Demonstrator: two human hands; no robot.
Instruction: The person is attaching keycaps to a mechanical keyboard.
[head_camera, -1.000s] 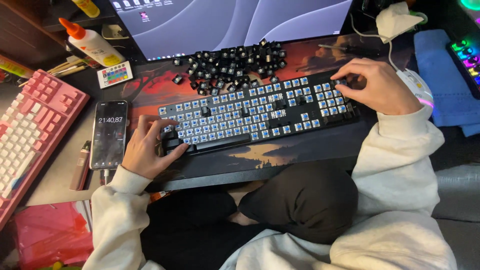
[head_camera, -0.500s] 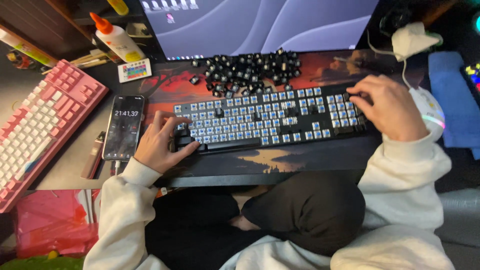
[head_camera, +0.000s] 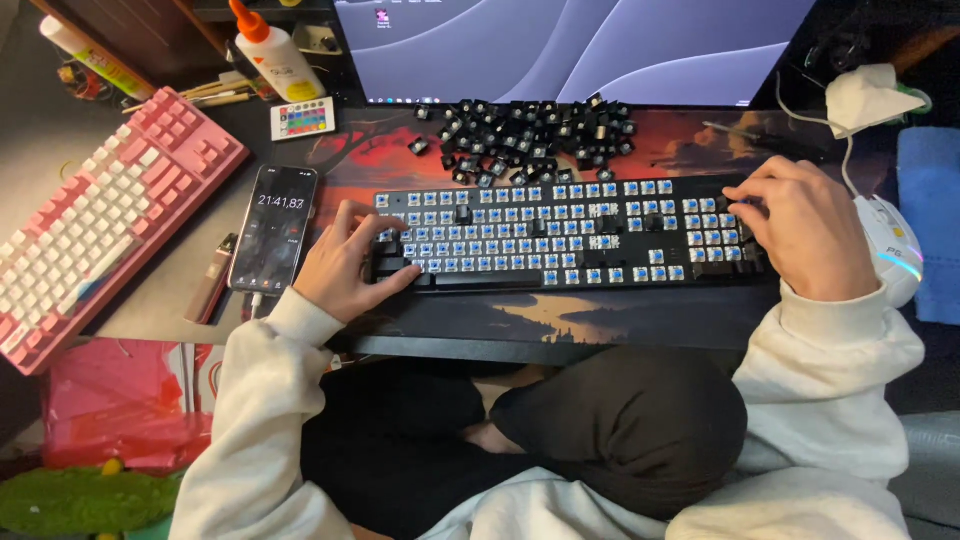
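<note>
Crosswise: keyboard (head_camera: 560, 235) long axis left-right, hands at ends.

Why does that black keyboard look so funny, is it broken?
The black keyboard has most caps off, so blue switches show. The loose black keycaps lie heaped behind it on the desk mat. The left hand and right hand rest on its ends.

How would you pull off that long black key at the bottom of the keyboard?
Judging by its shape, grip the long black key by its two long edges, near the middle, coming straight down from above. It lies flat in the bottom row of the keyboard, and the left hand covers the keys at its left end.
</note>
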